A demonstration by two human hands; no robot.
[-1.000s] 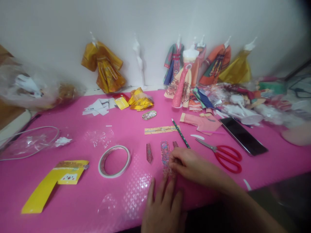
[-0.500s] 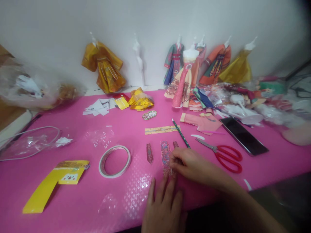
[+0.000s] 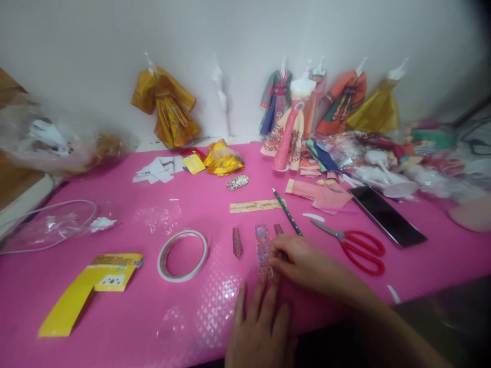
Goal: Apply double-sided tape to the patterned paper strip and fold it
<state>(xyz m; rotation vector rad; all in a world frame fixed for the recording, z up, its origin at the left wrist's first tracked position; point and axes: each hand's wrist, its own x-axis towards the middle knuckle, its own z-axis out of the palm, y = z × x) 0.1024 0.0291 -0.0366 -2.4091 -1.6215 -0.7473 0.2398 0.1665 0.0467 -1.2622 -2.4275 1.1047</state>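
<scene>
A patterned red-and-blue fabric strip [image 3: 263, 243] lies upright on the pink table. My left hand [image 3: 259, 322] is spread flat, its fingertips touching the strip's lower end. My right hand [image 3: 293, 258] comes in from the right, its fingers pinched at the strip's lower right edge; what they hold, if anything, is too small to name. Left of the strip is a dark red pointed piece [image 3: 237, 244]. Another such piece [image 3: 278, 229] shows partly behind my right hand. Above lies a beige strip [image 3: 257, 206], with a dark green pencil [image 3: 287, 210] across its right end.
Red-handled scissors [image 3: 362, 248] and a phone [image 3: 387, 214] lie to the right. A tape roll [image 3: 163, 263] and yellow card [image 3: 69, 301] sit left. Dressed doll forms, including a gold one [image 3: 169, 107], stand along the wall; bags and cloth pile up [image 3: 368, 158] at back right.
The whole view has shifted slightly, so things appear a little further right. Both hands keep nearly the same pose at the strip.
</scene>
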